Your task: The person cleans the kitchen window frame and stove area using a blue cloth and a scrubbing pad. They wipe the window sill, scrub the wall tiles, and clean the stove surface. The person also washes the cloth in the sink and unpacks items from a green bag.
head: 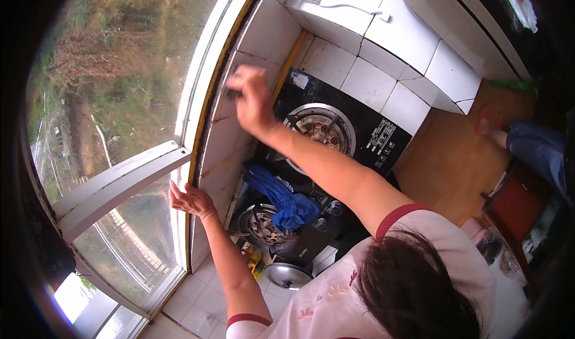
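My right hand (pixel 252 98), blurred, is at the white wall tiles (pixel 263 29) below the window. Its fingers are curled around a small dark object (pixel 232 92), too blurred to name. Lower down, my left hand (pixel 192 200) rests with fingers apart against the white window frame (pixel 181 235) and its sill edge, holding nothing. A black glass gas stove (pixel 287 253) lies beneath my arms. Its far burner (pixel 321 130) is partly hidden by my right forearm. A crumpled blue cloth (pixel 296 211) lies on the stove, partly over the near burner (pixel 263 226).
A metal pot lid (pixel 289 276) and yellow packaging (pixel 256 265) are beside the stove. A white cable (pixel 350 7) lies on the tiled ledge (pixel 400 29). Another person's leg in blue clothing (pixel 537 146) shows at right, above a brown floor (pixel 453 155).
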### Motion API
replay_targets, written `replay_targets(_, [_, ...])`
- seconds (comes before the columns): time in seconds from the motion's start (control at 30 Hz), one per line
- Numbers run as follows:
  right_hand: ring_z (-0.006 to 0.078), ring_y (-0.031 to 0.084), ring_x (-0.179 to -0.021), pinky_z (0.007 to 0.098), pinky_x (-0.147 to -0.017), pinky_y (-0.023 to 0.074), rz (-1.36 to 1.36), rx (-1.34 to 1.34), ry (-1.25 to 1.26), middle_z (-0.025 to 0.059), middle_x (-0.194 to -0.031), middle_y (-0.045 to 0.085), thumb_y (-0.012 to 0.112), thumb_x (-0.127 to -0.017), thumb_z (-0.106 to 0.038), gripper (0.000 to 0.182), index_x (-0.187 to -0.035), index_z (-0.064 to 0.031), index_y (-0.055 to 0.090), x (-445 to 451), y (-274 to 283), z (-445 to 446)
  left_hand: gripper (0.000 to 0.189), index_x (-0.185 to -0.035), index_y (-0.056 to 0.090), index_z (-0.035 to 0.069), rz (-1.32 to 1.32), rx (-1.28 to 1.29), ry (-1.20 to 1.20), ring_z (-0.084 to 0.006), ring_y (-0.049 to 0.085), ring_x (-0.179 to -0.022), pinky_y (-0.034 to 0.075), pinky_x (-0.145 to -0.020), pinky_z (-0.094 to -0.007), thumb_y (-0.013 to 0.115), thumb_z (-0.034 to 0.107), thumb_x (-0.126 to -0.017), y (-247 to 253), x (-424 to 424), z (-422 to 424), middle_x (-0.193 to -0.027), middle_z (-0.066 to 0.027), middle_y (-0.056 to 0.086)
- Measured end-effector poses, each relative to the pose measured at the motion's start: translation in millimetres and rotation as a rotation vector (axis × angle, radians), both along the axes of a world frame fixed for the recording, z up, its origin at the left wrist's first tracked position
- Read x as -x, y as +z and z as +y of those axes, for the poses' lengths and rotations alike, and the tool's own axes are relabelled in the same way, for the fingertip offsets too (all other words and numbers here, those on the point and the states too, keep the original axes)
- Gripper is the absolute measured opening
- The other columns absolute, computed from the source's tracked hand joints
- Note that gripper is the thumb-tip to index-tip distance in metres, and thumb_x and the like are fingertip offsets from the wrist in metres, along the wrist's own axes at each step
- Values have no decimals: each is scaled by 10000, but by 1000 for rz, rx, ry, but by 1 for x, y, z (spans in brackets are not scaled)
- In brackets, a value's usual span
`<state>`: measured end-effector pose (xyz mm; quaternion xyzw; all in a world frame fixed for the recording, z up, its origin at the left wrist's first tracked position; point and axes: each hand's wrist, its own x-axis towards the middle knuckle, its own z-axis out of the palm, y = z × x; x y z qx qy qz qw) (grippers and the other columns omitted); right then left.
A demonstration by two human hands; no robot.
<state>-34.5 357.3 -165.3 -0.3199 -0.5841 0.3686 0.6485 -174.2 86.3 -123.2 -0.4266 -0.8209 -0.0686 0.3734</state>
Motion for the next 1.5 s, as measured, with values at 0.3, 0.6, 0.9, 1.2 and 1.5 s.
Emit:
replay_targets(0.3, [354,525,-996,460,-891,415,74,-14,-112,170,-1048,558,514,-676,128,354,-966,-66,571,-1,12,41,396,-1337,461,107,-2,0,-17,-317,458,-1079,364,-924,-449,460,312,-999,0,-1,4,-1194,-158,499])
replay_targets(0.6, [393,535,-1084,430,-936,430,96,669,-445,202,-1142,574,569,-802,17,358,-1159,8,540,28,-62,109,375,-1308,486,120,29,10,14,-301,473,-1069,371,-920,-440,437,338,-1006,2,-2,-2,-1194,-138,515])
replay_targets(0.9, [374,564,-1122,414,-928,459,30,1222,-78,251,-1214,580,488,-874,-65,342,-1190,38,571,17,-69,106,373,-1313,485,121,-11,2,43,-303,468,-1076,371,-928,-440,436,330,-1009,-2,-4,-24,-1187,-137,519])
replay_targets(1.2, [321,606,-1020,383,-882,470,250,1319,-147,214,-1159,614,508,-828,-24,414,-1238,33,520,5,-110,153,368,-1317,484,114,14,12,-24,-340,476,-1039,376,-918,-455,445,306,-1006,-1,4,6,-1152,-177,502])
replay_targets(1.5, [291,596,-1058,345,-899,459,99,1351,-119,203,-1152,626,481,-839,-19,351,-1173,31,576,-11,-66,148,365,-1300,506,87,9,20,-10,-337,483,-1070,380,-919,-458,453,291,-1001,0,0,-3,-1176,-172,509])
